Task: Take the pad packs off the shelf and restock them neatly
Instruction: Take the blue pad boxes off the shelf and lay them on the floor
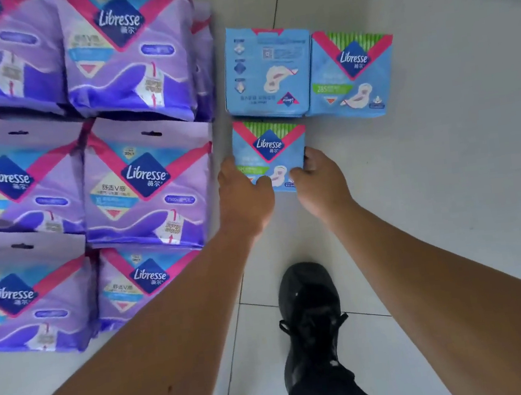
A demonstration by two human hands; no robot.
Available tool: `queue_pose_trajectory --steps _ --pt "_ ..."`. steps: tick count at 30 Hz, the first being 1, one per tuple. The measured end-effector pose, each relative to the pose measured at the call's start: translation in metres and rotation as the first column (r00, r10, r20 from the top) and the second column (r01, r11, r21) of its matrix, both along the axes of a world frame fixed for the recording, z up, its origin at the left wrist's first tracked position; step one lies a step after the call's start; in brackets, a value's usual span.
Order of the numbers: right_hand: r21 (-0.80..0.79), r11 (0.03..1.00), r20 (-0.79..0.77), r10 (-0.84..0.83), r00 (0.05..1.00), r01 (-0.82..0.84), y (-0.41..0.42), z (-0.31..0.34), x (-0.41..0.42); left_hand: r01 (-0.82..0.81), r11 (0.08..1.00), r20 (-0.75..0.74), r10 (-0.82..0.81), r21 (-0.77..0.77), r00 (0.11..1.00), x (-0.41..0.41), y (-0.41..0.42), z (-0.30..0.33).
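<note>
Both hands, left hand and right hand, grip a blue pack by its sides on the floor, beside purple packs.

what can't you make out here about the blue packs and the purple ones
Head view:
- Lower front of the held blue pack: covered by the left hand and right hand.
- Small print on the face-down blue pack: blurred.
- Purple packs: left ones cut by the frame edge; how many are stacked underneath is hidden.
</note>
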State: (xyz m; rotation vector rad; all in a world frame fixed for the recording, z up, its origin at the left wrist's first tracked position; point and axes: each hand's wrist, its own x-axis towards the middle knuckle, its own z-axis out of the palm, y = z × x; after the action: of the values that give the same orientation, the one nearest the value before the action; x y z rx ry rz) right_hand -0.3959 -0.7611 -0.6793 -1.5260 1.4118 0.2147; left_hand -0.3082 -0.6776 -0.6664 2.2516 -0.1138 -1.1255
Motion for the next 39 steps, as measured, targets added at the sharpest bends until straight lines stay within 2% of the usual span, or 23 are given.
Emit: queue_pose_trajectory --steps 7,11,13,16,19,23,28,31,33,39 --pt "0.057 0.998 0.044 -0.006 0.999 0.004 0.004 0.015 0.01 -0.013 0.999 0.009 0.014 -0.049 1.0 0.006 -0.001 0.004" --pt "0.027 1.0 -0.063 0.005 0.998 -0.003 0.007 0.036 0.013 0.043 0.993 -0.003 -0.043 -0.106 0.999 0.006 0.005 0.025" --pt "-0.042 0.998 -0.092 0.049 0.995 -0.053 0.012 0.056 0.012 0.071 0.989 0.002 -0.071 -0.128 0.997 0.009 0.011 0.041" --pt "-0.23 0.958 -0.043 0.165 0.985 -0.171 0.029 0.103 0.017 0.099 0.978 0.045 -0.092 -0.186 0.995 0.021 0.028 0.082" --pt "-0.421 0.862 0.015 0.316 0.949 -0.28 0.051 0.165 0.033 0.111 0.966 0.211 -0.061 -0.234 0.975 0.045 0.053 0.149" --pt "-0.59 0.698 0.038 0.527 0.849 -0.407 0.089 0.27 0.078 0.121 0.965 0.439 -0.006 -0.234 0.899 0.086 0.105 0.253" --pt "-0.744 0.495 0.066 0.724 0.687 -0.45 0.154 0.407 0.151 0.059 0.972 0.601 0.091 -0.226 0.794 0.134 0.192 0.384" --pt "-0.78 0.398 0.063 0.817 0.573 -0.482 0.201 0.479 0.195 -0.026 0.971 0.655 0.181 -0.238 0.734 0.159 0.25 0.452" --pt "-0.8 0.353 0.067 0.856 0.512 -0.485 0.225 0.508 0.216 -0.075 0.972 0.689 0.211 -0.222 0.694 0.167 0.277 0.481" --pt "-0.808 0.166 0.069 0.98 0.189 -0.566 0.329 0.551 0.27 -0.355 0.905 0.766 0.397 -0.235 0.505 0.182 0.391 0.543"
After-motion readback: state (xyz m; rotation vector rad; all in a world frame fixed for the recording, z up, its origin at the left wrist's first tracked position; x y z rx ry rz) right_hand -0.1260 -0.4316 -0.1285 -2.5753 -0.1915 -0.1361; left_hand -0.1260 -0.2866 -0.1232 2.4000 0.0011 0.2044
